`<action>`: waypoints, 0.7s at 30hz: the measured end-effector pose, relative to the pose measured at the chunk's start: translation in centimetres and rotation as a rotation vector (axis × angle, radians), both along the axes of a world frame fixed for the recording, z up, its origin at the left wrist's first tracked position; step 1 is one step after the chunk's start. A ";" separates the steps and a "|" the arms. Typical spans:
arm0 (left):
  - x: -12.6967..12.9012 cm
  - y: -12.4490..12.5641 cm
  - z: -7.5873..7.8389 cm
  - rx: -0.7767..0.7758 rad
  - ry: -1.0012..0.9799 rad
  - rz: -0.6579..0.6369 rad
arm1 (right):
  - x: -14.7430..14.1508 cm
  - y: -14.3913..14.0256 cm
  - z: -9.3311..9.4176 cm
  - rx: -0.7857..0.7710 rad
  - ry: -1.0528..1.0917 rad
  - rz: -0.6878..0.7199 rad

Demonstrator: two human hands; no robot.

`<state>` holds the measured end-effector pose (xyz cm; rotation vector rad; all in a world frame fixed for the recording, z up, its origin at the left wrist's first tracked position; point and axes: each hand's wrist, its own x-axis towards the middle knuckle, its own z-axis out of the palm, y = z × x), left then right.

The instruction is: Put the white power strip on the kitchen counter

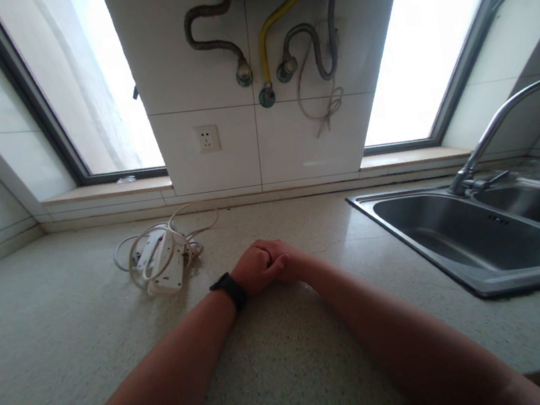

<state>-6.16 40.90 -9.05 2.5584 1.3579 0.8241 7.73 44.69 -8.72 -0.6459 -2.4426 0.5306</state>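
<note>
Left hand: my left hand [254, 268] rests on the countertop [68, 338], fingers curled over the other hand, with a black wristband [229, 290] on the wrist.
Right hand: my right hand [291, 265] lies clasped into the left one, fingers folded in; the two hands grip only each other.
Fingers: clenched together, the left fingers [266, 254] lying on top; neither hand holds any object.
Power strip: a white power strip [164, 263] with its cord coiled around it lies flat on the counter, to the left of my clasped hands and slightly farther from me, near them but not touching any finger.
Forearms: both bare forearms stretch from the bottom edge and meet at the middle of the counter.
Sink: a steel double sink [476, 237] is set into the counter to the right, well apart from the hands, with a curved tap [495, 127] over it.
Wall: a white tiled wall behind holds a socket [207, 139] and several hoses, one of them yellow [275, 21].
Windows: bright windows stand on either side of the wall.
</note>
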 end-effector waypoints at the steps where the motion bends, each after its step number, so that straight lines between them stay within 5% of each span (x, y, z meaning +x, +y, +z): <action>1: 0.0 0.0 0.0 -0.002 -0.001 -0.001 | 0.0 0.0 0.0 -0.001 -0.006 0.000; 21: 0.0 -0.1 0.1 -0.024 -0.023 0.003 | -0.1 0.1 -0.2 -0.004 -0.020 -0.018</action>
